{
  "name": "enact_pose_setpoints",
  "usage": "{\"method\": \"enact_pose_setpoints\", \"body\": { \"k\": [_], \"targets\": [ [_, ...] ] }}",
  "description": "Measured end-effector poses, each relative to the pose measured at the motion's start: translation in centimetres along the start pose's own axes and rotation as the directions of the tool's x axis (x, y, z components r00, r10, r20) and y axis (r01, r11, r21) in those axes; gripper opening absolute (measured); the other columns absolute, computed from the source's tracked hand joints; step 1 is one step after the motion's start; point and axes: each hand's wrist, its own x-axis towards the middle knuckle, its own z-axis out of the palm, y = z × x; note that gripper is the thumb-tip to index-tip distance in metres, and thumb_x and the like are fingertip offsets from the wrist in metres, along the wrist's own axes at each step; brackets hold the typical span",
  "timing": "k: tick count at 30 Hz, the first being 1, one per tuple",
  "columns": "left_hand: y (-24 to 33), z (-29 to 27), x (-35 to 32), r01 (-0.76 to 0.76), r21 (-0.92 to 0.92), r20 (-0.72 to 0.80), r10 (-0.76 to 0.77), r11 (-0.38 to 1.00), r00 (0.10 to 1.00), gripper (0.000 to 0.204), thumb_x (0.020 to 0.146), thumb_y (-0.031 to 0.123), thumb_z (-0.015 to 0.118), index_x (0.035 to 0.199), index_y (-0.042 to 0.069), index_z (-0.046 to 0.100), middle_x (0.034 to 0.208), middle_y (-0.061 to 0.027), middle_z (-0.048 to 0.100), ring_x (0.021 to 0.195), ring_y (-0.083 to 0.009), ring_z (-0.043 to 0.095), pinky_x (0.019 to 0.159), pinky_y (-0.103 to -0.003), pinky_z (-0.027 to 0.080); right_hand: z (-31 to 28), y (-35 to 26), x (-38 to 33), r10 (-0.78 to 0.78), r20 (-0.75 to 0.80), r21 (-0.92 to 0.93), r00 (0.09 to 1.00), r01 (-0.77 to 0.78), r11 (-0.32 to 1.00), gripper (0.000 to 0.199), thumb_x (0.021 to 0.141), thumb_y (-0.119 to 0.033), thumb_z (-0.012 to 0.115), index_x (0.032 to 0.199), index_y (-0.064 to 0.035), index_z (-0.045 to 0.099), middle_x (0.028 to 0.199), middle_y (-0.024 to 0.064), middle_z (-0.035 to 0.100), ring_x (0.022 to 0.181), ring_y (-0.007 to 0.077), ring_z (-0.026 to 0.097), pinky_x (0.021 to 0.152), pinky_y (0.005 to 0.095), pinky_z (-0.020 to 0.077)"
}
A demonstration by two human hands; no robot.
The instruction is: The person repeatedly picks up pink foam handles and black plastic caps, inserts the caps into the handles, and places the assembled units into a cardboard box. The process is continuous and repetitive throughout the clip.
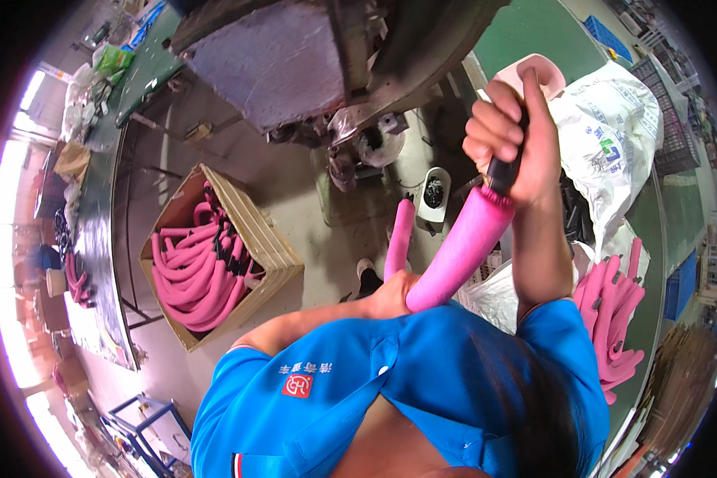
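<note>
My right hand (518,139) is closed in a fist around a black sleeve-like grip (502,171), thumb pointing up along it. The black grip sits at the upper end of a thick pink foam-covered tube (462,247). Near my chest my left hand (394,295) is wrapped round the tube's lower part, its fingers partly hidden. A second pink length (400,239) with a black tip rises beside that hand; whether both lengths are one bent piece is hidden behind the hand. Just beyond my right hand is a pale pink bowl (551,76).
A cardboard box (275,239) of bent pink tubes stands on the floor at left. More pink tubes (609,311) lie on the green table at right, near a white sack (613,119). A large metal machine (271,64) stands ahead; a white container (444,185) holds black bits.
</note>
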Motion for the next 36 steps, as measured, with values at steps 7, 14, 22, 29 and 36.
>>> {"method": "enact_pose_setpoints", "body": {
  "k": [7, 14, 22, 29, 36],
  "targets": [
    [3.2, 1.1, -0.6, 0.115, 0.008, 0.131, -0.115, 0.993, 0.985, 0.030, 0.070, 0.007, 0.072, 0.097, -0.001, 0.061, 0.086, -0.0096, 0.066, 0.084, -0.0152, 0.061, 0.076, -0.032, 0.047, 3.8, 0.7, -3.9, -0.157, -0.091, -0.341, 0.983, 0.117, 0.933, 0.040, 0.099, -0.031, 0.028, 0.063, -0.0168, 0.035, 0.038, -0.0011, 0.033, 0.029, 0.0128, 0.034, 0.049, 0.0303, 0.0452],
    [2.6, 0.7, 0.2, 0.099, -0.038, 0.134, -0.093, 0.994, 0.987, 0.030, 0.069, 0.005, 0.072, 0.097, -0.001, 0.061, 0.087, -0.0090, 0.066, 0.084, -0.0151, 0.061, 0.076, -0.031, 0.046, 2.4, 2.6, -7.3, -0.209, -0.046, -0.411, 0.977, 0.172, 0.895, 0.042, 0.101, -0.038, 0.021, 0.068, -0.0150, 0.033, 0.041, 0.0025, 0.038, 0.038, 0.0191, 0.047, 0.077, 0.0410, 0.0530],
    [-0.3, -1.2, 0.8, 0.005, 0.104, 0.015, -0.007, 0.995, 1.000, 0.026, 0.064, 0.001, 0.071, 0.088, 0.000, 0.061, 0.080, -0.0086, 0.065, 0.077, -0.0152, 0.061, 0.071, -0.032, 0.047, -2.6, 2.1, -4.2, -0.594, -0.161, -0.531, 0.788, 0.438, 0.725, 0.055, 0.098, -0.051, 0.028, 0.092, -0.0017, 0.051, 0.082, 0.0121, 0.059, 0.070, 0.0165, 0.057, 0.069, 0.0279, 0.0450],
    [0.3, -7.5, -3.3, 0.269, 0.241, -0.030, -0.269, 0.933, 0.963, 0.031, 0.065, 0.010, 0.073, 0.092, 0.000, 0.061, 0.076, -0.0031, 0.061, 0.071, -0.0111, 0.056, 0.066, -0.028, 0.046, -6.8, 3.7, 0.0, -0.418, -0.043, -0.991, 0.907, 0.013, 0.132, 0.045, 0.098, -0.039, 0.041, 0.071, -0.0041, 0.054, 0.057, 0.0002, 0.040, 0.057, 0.0094, 0.038, 0.054, 0.0259, 0.0323],
    [-0.2, -8.0, -7.4, 0.408, 0.496, -0.633, -0.003, 0.766, 0.774, 0.050, 0.067, 0.021, 0.074, 0.109, 0.002, 0.056, 0.089, -0.0165, 0.062, 0.082, -0.0264, 0.062, 0.076, -0.037, 0.048, -13.3, 11.9, 6.9, -0.259, 0.130, -0.991, 0.957, 0.120, -0.056, 0.021, 0.089, -0.020, 0.050, 0.084, -0.0023, 0.061, 0.072, 0.0145, 0.062, 0.070, 0.0318, 0.061, 0.067, 0.0391, 0.0468]
  ]
}}
